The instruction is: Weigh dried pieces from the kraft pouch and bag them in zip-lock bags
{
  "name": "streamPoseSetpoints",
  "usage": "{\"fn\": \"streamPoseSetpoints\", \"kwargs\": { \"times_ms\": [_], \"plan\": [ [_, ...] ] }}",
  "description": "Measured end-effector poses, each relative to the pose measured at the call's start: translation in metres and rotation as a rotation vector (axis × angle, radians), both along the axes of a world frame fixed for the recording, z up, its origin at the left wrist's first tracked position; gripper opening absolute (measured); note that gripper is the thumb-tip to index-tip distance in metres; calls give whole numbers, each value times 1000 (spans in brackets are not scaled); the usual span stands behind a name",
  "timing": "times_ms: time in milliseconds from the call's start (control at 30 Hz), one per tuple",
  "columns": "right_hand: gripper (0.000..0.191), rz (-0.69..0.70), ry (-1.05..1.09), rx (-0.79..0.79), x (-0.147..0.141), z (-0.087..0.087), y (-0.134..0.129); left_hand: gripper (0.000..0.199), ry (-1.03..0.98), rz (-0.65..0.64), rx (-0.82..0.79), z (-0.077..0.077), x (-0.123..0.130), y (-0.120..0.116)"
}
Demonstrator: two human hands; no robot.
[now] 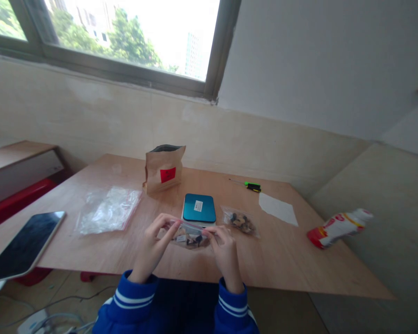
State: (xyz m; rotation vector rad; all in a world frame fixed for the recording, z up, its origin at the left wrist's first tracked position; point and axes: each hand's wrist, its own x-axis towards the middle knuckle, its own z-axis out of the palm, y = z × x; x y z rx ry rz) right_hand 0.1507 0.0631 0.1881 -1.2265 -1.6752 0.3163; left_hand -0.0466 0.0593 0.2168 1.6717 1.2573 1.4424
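Between my two hands hangs a clear zip bag (190, 240) with small brown and dark pieces inside, too blurred to name. My left hand (156, 239) pinches one end of its pinkish zip edge between thumb and fingers. At the other end of that edge, my right hand (223, 243) pinches the plastic the same way. Just beyond the bag sits a flat scale with a blue-green top (199, 207) and a small white label. A second clear bag of brown pieces (242, 222) lies flat to the right of the scale.
A kraft paper pouch (164, 171) stands open at the back. Clear plastic bags (107, 211) lie on the left, near a tablet (24, 243) at the table edge. Rightward are screwdrivers (252, 186), a white paper (278, 208) and a bottle (339, 227).
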Motion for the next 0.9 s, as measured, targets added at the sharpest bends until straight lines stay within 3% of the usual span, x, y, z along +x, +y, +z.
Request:
{"fn": "streamPoseSetpoints", "kwargs": {
  "times_ms": [300,533,767,833,900],
  "plan": [
    [22,-23,-44,99,-2,9,-4,22,-51,-27,-63,4,7,-1],
    [21,-24,-25,89,2,7,-4,22,-53,-10,-32,5,9,-2],
    [15,44,-29,-58,1,9,-6,19,-17,-21,-30,3,11,-3],
    [25,55,-39,-39,-1,12,-7,18,-6,-27,-25,2,11,-3],
    [19,59,-50,15,-4,16,-7,18,4,-29,-9,1,11,-2]
  ]
}}
